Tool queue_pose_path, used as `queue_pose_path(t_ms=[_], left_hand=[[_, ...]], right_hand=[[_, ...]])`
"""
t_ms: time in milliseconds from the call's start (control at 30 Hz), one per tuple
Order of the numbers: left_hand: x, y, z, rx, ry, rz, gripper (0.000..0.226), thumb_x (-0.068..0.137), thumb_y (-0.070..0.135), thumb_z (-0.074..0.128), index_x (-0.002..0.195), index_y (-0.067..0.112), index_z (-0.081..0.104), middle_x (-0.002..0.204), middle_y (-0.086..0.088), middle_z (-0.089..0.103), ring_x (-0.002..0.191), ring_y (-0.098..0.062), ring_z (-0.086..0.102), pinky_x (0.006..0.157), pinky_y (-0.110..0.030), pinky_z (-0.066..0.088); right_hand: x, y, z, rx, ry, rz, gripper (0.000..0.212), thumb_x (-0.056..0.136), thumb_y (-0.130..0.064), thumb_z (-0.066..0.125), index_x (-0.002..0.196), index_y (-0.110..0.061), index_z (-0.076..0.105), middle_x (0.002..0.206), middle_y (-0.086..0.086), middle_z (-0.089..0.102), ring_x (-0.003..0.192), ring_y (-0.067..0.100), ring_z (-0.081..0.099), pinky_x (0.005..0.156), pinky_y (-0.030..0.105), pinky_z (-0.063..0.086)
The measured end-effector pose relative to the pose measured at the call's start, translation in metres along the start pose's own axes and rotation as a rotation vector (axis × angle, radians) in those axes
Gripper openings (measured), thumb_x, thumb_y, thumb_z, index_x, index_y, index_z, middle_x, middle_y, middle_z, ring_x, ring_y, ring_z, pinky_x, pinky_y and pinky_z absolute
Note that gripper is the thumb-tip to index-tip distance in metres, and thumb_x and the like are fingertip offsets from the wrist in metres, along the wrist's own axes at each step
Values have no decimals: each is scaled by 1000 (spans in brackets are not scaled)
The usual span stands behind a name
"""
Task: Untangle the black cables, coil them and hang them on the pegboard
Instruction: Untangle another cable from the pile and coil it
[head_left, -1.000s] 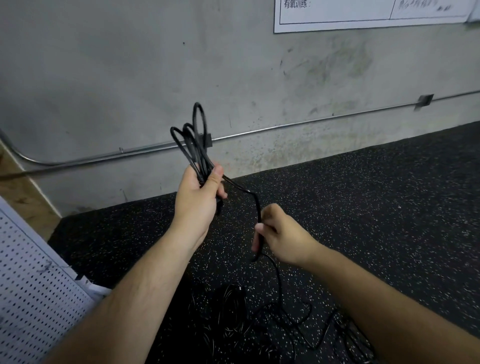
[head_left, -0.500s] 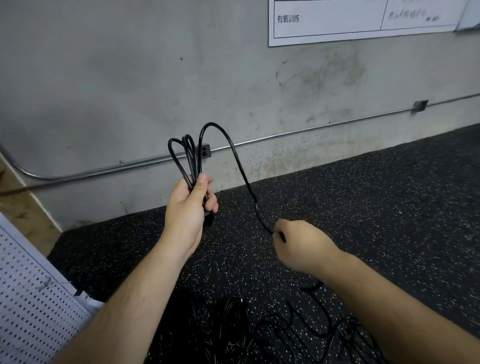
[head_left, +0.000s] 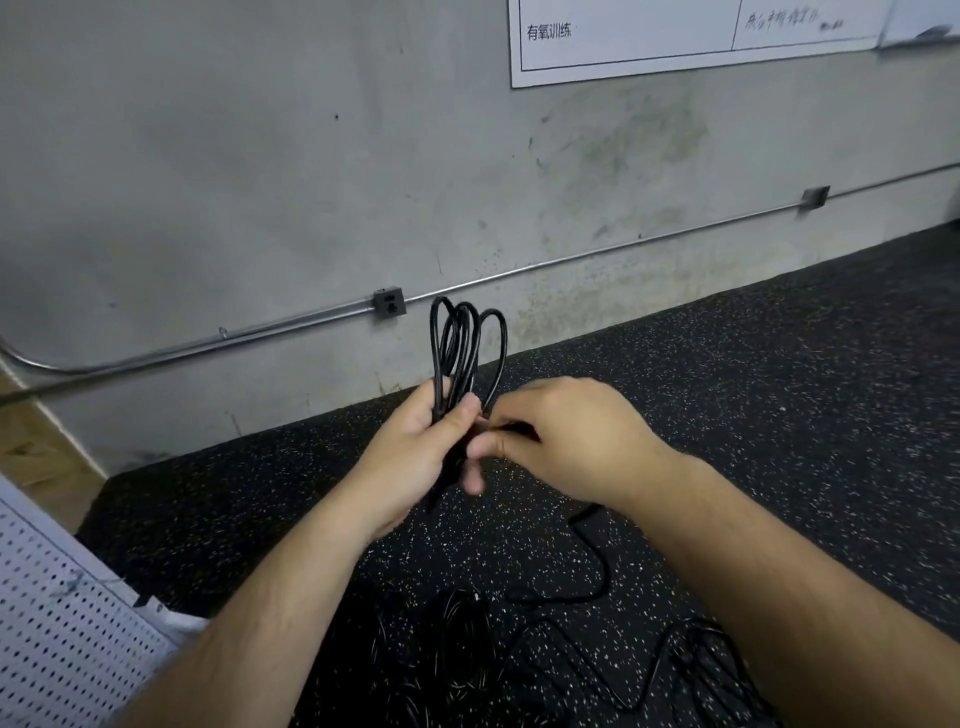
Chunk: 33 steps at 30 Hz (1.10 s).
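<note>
Loops of thin black cable (head_left: 464, 353) are standing upright out of the left hand (head_left: 410, 462), whose fingers are curling firmly round the gathered strands while the thumb is pressing across them. Touching it, the right hand (head_left: 571, 436) is reaching in palm down, its thumb and forefinger pinching the same cable. From under that wrist the free length is trailing onto the black speckled rubber floor (head_left: 779, 395), near a tangled pile of black cables (head_left: 467, 649). A white perforated metal pegboard (head_left: 52, 649) is showing at lower left, well apart from both hands.
</note>
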<state>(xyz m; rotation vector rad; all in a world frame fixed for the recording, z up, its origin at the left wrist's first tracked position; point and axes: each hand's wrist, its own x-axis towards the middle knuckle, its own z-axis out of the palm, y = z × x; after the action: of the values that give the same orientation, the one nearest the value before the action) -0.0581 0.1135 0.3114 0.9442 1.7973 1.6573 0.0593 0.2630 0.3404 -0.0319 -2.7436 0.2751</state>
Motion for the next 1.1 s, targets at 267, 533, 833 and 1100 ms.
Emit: queue_pose_path(t_ms=[267, 533, 833, 1100], left_hand=[[-3, 11, -14, -264, -145, -18, 13, 90, 23, 74, 85, 15, 65, 52, 1, 38, 40, -10, 31, 40, -21, 30], [0, 23, -23, -539, -19, 22, 38, 93, 15, 60, 56, 22, 59, 44, 10, 32, 37, -2, 27, 41, -19, 19], [-7, 7, -15, -416, -327, -110, 31, 89, 26, 78, 84, 8, 54, 50, 4, 35, 36, -7, 31, 39, -21, 29], [-11, 7, 4, -697, -693, -174, 30, 97, 34, 67, 91, 12, 48, 50, 6, 32, 35, -5, 29, 38, -17, 26]], right_hand=[[-9, 39, -14, 474, 123, 363, 45, 79, -63, 69, 88, -19, 60, 67, -7, 62, 58, 4, 58, 57, 20, 49], [-18, 46, 23, 1384, -298, 381, 11, 102, -15, 55, 102, -5, 53, 77, 7, 61, 83, 30, 63, 99, 58, 53], [6, 25, 4, 994, 389, 517, 13, 100, -27, 62, 105, -27, 74, 97, -4, 60, 79, 12, 61, 65, 30, 59], [14, 30, 20, 1377, 122, 531, 59, 97, -67, 46, 136, -22, 50, 122, 0, 70, 111, 15, 67, 104, 37, 48]])
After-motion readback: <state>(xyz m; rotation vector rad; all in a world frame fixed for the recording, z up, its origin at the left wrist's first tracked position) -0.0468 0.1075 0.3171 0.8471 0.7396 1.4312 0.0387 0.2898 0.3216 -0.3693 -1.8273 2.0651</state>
